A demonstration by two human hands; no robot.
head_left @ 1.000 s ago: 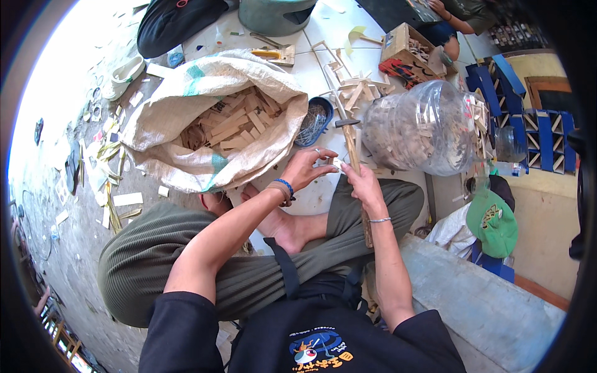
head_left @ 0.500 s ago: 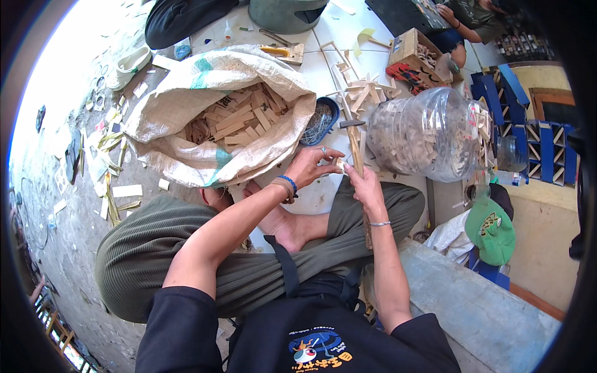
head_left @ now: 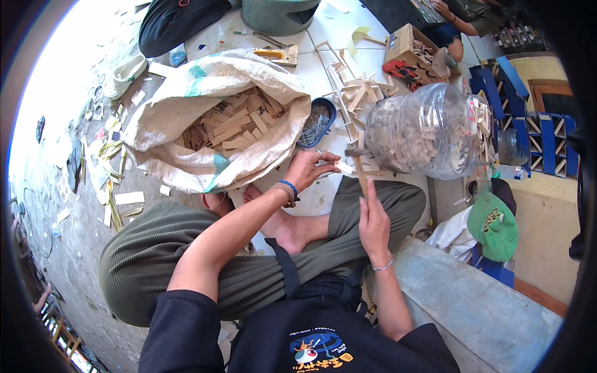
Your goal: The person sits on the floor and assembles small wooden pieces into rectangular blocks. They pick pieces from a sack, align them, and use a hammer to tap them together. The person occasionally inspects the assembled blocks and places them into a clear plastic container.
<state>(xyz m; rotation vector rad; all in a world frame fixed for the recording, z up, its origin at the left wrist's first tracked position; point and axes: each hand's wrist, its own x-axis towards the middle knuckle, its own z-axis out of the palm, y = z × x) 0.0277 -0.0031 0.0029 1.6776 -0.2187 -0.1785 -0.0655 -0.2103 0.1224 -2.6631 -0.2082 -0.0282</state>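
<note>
Between the thumb and fingers of my left hand (head_left: 306,169) is a small pale wood piece (head_left: 343,167), held low over the white tiles beyond my crossed legs. My right hand (head_left: 374,225) is wrapped round the wooden handle of a hammer (head_left: 360,166). The hammer's head is just to the right of the wood piece and seems a little above it; whether they touch I cannot tell. A blue tray of nails (head_left: 318,123) sits beyond my left hand. To its left an open woven sack (head_left: 211,165) bulges with short wood strips (head_left: 239,121).
A large clear plastic jug (head_left: 413,133) holding wood bits lies at the right. Behind it are loose wood frames (head_left: 360,93) and a wooden box (head_left: 404,53). A saw (head_left: 277,56) lies past the sack. Another person's hand (head_left: 443,9) shows at the top right.
The hammer's head has come down toward the wood piece, and my right hand has shifted nearer to me along with the handle. My left hand stays nearly in place, still pinching the piece.
</note>
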